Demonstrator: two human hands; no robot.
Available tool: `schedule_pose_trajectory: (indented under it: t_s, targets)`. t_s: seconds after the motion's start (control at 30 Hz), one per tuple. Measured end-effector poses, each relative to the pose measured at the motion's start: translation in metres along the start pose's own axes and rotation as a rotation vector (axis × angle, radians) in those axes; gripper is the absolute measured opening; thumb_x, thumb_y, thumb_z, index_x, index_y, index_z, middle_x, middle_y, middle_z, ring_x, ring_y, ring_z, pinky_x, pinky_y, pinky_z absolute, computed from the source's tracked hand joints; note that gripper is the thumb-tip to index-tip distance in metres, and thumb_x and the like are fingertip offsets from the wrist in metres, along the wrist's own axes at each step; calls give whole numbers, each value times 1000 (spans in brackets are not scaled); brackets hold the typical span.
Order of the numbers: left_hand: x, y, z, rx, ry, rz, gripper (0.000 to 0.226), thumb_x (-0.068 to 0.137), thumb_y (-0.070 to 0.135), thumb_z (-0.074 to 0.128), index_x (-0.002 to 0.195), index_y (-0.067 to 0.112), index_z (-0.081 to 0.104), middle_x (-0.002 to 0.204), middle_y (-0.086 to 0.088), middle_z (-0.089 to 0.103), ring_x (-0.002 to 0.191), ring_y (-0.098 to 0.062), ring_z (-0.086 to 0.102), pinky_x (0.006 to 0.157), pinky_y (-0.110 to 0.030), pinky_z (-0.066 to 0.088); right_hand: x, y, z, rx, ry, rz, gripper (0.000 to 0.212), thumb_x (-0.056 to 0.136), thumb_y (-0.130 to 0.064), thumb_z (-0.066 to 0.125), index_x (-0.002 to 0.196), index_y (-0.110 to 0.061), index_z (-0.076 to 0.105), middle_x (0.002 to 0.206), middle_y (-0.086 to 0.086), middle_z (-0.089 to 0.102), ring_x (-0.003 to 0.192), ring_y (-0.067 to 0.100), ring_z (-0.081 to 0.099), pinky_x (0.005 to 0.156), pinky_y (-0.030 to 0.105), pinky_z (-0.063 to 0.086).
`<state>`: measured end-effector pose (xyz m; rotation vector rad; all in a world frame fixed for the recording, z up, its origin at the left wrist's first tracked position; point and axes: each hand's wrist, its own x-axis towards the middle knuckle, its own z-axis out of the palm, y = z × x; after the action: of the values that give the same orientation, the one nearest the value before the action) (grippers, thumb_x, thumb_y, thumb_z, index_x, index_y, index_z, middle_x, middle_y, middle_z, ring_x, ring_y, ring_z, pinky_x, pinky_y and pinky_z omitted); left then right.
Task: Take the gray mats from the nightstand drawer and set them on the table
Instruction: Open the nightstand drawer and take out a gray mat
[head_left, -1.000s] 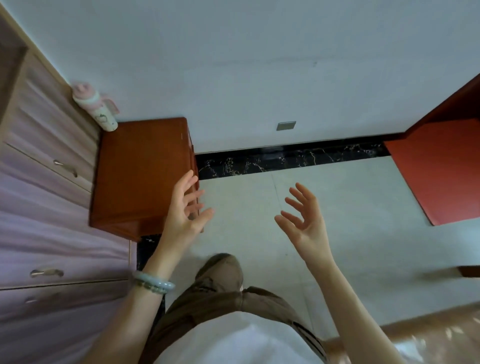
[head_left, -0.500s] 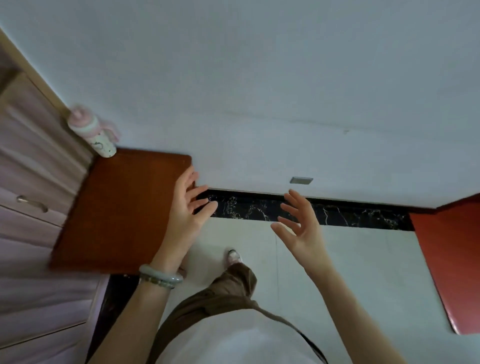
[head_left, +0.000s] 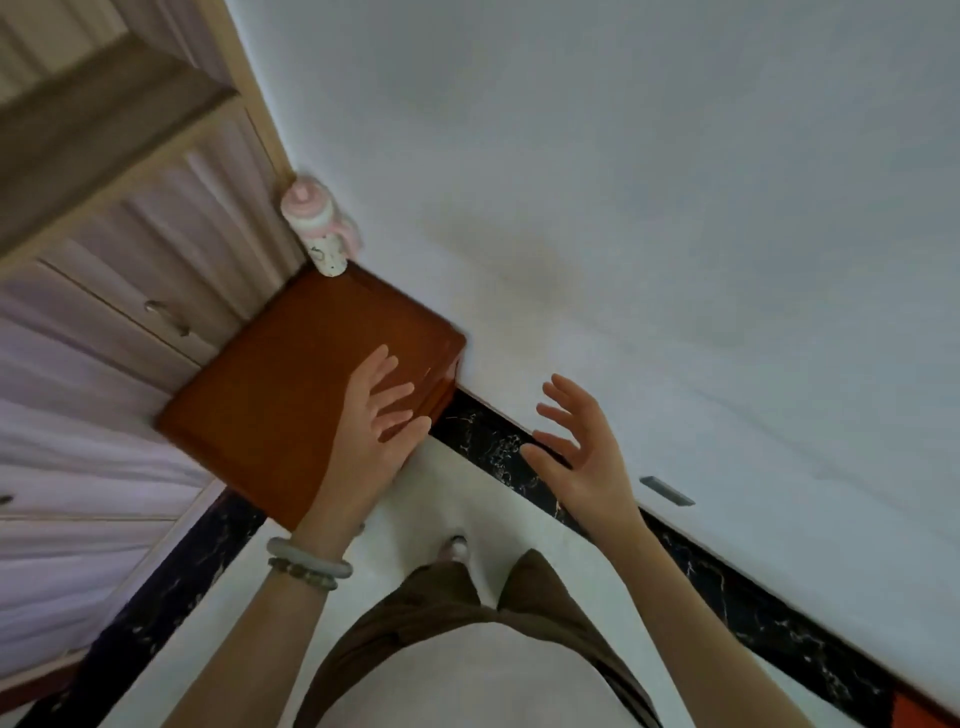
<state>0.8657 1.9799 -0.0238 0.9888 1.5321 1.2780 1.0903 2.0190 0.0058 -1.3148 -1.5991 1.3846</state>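
Both spread, holding nothing: left grip (head_left: 375, 430) over the nightstand (head_left: 280, 395) top, right grip (head_left: 582, 462) just off its corner. Gray mats not in view; I judge them inside the drawer, itself hidden. Likely light, floppy: pinch 1 edge, support underneath.

Bare forearms; left hand (head_left: 374, 431) and right hand (head_left: 582, 457) bare too. Left wrist, 7 o'clock: pale green bangle (head_left: 309, 558) plus bead bracelet (head_left: 304, 576) (beads dark, blurred). White top (head_left: 467, 686) at 6 o'clock. Olive-brown trousers (head_left: 447, 603) just above it, one pale shoe (head_left: 458, 545) toe showing.
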Motion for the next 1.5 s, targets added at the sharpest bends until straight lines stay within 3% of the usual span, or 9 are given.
schedule_pose_trajectory:
  t_s: [0.2, 0.4, 0.5, 0.6, 0.8, 1.07, 1.17, 1.3, 1.5]
  targets:
    - [-27, -12, 1, 18, 351, -39, 77, 83, 5, 69, 141, 35, 28, 143, 5, 40, 116, -2, 54, 87, -19, 51, 50, -7, 2, -56, -316, -76, 64, 83, -6, 69, 128, -40, 38, 133, -10, 49, 120, 8, 52, 93, 21, 49]
    - [-74, -32, 42, -38, 732, -71, 71, 83, 6, 67, 137, 31, 28, 140, -2, 40, 116, -15, 54, 84, -18, 51, 78, 15, 2, -50, -669, -84, 66, 83, 1, 67, 134, -30, 40, 136, -3, 47, 120, 6, 51, 92, 20, 49]
    - [-97, -43, 75, -48, 863, -93, 68, 85, 5, 66, 139, 25, 30, 135, 9, 41, 115, -12, 55, 88, -26, 53, 84, 32, -7, -85, -806, -96, 69, 83, -5, 69, 137, -35, 38, 135, -16, 46, 120, 0, 50, 96, 23, 48]
    - [-116, -48, 115, -64, 954, -101, 71, 85, 5, 67, 136, 39, 31, 133, 18, 44, 114, -3, 56, 89, -26, 51, 84, 44, -27, -92, -886, -120, 71, 81, -10, 71, 131, -47, 37, 132, -24, 46, 120, -2, 50, 97, 23, 48]
    - [-140, -61, 191, -147, 1047, -108, 69, 80, 13, 70, 129, 51, 38, 132, 20, 47, 115, -7, 57, 82, -18, 51, 83, 71, -73, -105, -921, -123, 67, 80, -21, 71, 133, -45, 37, 133, -23, 46, 120, -3, 49, 93, 18, 48]
    - [-147, -115, 191, -194, 1133, -243, 69, 84, 2, 68, 141, 21, 35, 139, -3, 45, 118, -16, 56, 84, -20, 52, 90, 127, -57, -146, -916, -15, 66, 82, -12, 71, 137, -31, 39, 131, -11, 49, 119, 0, 50, 85, 8, 47]
    - [-138, -156, 173, -243, 1103, -280, 66, 84, 0, 66, 141, 17, 37, 136, -6, 51, 119, -20, 55, 84, -20, 51, 99, 157, -28, -149, -916, 8, 66, 82, -13, 70, 136, -32, 39, 132, -9, 49, 121, 3, 50, 87, 9, 47]
    - [-120, -228, 144, -251, 1049, -300, 61, 84, -1, 67, 137, 18, 43, 129, -3, 57, 114, -9, 57, 80, -14, 51, 118, 219, 18, -155, -899, 10, 65, 82, -14, 70, 136, -34, 39, 132, -11, 49, 121, 2, 49, 85, 8, 47]
    - [-93, -354, 109, -121, 971, -213, 56, 85, 1, 67, 123, 38, 49, 119, 15, 60, 109, 1, 58, 80, -15, 50, 152, 336, 80, -129, -876, -50, 63, 82, -16, 71, 126, -49, 41, 128, -22, 49, 116, -8, 50, 82, 8, 46]
